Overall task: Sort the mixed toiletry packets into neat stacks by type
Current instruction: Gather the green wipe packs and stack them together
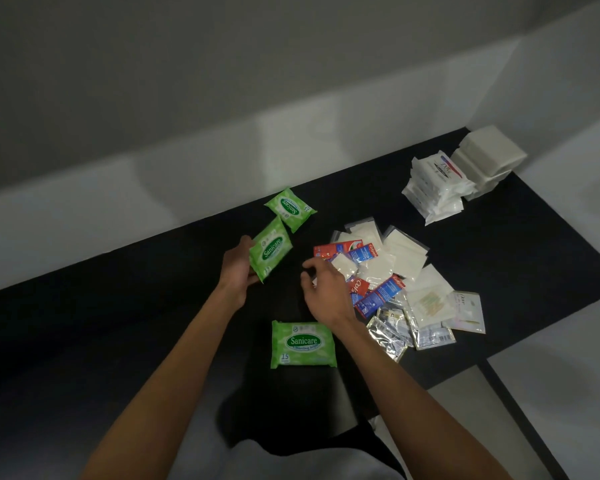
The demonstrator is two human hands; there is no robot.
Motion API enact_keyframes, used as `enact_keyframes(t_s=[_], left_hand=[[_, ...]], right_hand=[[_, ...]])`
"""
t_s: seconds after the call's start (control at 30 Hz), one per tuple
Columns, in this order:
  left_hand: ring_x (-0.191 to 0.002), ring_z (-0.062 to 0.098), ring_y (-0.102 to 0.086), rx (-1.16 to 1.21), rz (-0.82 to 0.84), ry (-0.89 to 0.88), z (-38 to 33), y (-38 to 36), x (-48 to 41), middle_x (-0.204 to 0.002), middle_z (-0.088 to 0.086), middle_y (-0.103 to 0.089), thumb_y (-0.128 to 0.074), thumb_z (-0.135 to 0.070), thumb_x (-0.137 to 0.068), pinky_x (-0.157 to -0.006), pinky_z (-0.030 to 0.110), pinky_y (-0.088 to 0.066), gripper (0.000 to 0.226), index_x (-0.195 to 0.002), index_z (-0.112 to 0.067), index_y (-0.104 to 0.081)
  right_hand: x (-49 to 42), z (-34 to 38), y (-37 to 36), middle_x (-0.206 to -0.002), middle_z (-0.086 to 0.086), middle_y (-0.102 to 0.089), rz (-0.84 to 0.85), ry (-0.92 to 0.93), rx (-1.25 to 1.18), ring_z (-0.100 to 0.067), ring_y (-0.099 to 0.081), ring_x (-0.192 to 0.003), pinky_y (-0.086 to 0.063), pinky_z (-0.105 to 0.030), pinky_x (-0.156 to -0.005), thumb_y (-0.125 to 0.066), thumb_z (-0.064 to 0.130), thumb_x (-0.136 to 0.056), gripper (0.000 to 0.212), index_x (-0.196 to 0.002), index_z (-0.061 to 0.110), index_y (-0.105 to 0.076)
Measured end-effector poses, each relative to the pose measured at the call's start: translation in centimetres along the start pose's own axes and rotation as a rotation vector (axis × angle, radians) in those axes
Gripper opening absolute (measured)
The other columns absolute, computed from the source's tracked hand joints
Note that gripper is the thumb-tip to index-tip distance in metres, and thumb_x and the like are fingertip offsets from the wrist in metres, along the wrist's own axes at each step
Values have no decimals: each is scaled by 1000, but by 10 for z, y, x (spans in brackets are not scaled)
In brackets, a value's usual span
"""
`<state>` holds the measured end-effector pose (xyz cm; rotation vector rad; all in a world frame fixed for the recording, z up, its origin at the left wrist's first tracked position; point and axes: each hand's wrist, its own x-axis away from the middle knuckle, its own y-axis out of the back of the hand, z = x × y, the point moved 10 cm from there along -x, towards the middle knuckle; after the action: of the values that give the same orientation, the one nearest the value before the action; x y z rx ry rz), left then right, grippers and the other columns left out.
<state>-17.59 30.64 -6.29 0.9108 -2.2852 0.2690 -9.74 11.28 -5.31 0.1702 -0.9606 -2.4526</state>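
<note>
Head view: left hand grips green wipes pack over tabletop centre, near second pack by far edge. Right hand loosely curled, empty, beside mixed pile. Risk: slick pack may slide, leaving stack askew.

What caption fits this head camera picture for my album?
Left hand holds a green wipes pack; right hand hovers by mixed packets.

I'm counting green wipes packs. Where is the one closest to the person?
In the head view, that wipes pack lies on the black table, just on the person's side of the right hand and left of the silver sachets.
</note>
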Motion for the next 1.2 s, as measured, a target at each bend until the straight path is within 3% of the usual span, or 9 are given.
enact_keyframes(t_s=[0.1, 0.2, 0.37, 0.6, 0.7, 0.8, 0.9, 1.07, 1.2], left_hand=[[-105, 36, -75, 104, 105, -5, 4, -4, 35, -111, 16, -79, -40, -41, -108, -91, 47, -59, 45, -126, -11, -68], [-99, 40, -75, 109, 174, -13, 3, -8, 63, -109, 21, -78, -38, -44, -109, -81, 42, -56, 48, -127, -10, -68], [-78, 31, -70, 66, 230, -57, 2, -14, 87, -104, 28, -77, -37, -51, -110, -64, 35, -50, 59, -122, -6, -72], [-77, 28, -71, -149, 308, -148, 5, -19, 95, -97, 22, -78, -33, -65, -107, -61, 33, -55, 72, -116, -8, -75], [-88, 26, -77, -176, 265, -134, 9, -16, 95, -103, 14, -80, -46, -62, -105, -70, 37, -62, 57, -122, -12, -68], [-98, 20, -79, -146, 202, -150, 17, -12, 97, -115, 12, -77, -64, -40, -104, -81, 41, -66, 38, -124, -9, -58], [-96, 19, -79, -149, 188, -204, 26, -8, 101, -112, 11, -77, -68, -26, -103, -78, 40, -67, 27, -122, -9, -57], [-93, 14, -79, -296, 85, -278, 51, 6, 98, -107, 2, -78, -71, -30, -100, -84, 44, -66, 23, -120, -18, -65], [-95, 7, -75, -436, 24, -284, 78, 13, 96, -105, -6, -77, -68, -32, -102, -88, 42, -64, 20, -119, -21, -71]], right_hand=[[4, 9, 24, -118, 8, -69, -87, -67, -197, -10, -68, -98, -57, -31, -88, -54, 35, -110, 24, -131, 25, -60], [11, 19, 38, -108, 18, -67, -105, -118, -332, -2, -66, -97, -49, -12, -81, -49, 37, -112, 26, -131, 26, -61], [23, 20, 30, -114, 12, -73, -19, -239, -655, -6, -73, -101, -64, -40, -90, -58, 45, -108, 24, -127, 31, -64], [45, 10, 29, -119, -3, -75, -7, -324, -885, -17, -78, -101, -65, -36, -82, -77, 28, -98, 38, -133, 20, -66], [54, 3, 26, -122, -5, -74, -2, -342, -900, -19, -78, -104, -65, -39, -84, -78, 27, -98, 40, -133, 16, -66], [64, -7, 23, -120, -6, -74, -13, -370, -867, -19, -78, -102, -65, -46, -88, -80, 28, -96, 33, -125, 20, -66], [74, -18, 21, -115, -1, -75, -36, -406, -806, -18, -79, -98, -64, -51, -90, -81, 33, -94, 30, -118, 26, -66], [95, -33, 14, -109, 3, -77, -70, -401, -658, -18, -76, -101, -62, -52, -93, -73, 64, -86, 37, -106, 33, -65], [106, -43, 9, -101, 5, -75, -75, -381, -517, -14, -73, -96, -61, -43, -87, -74, 45, -97, 18, -103, 31, -65]])
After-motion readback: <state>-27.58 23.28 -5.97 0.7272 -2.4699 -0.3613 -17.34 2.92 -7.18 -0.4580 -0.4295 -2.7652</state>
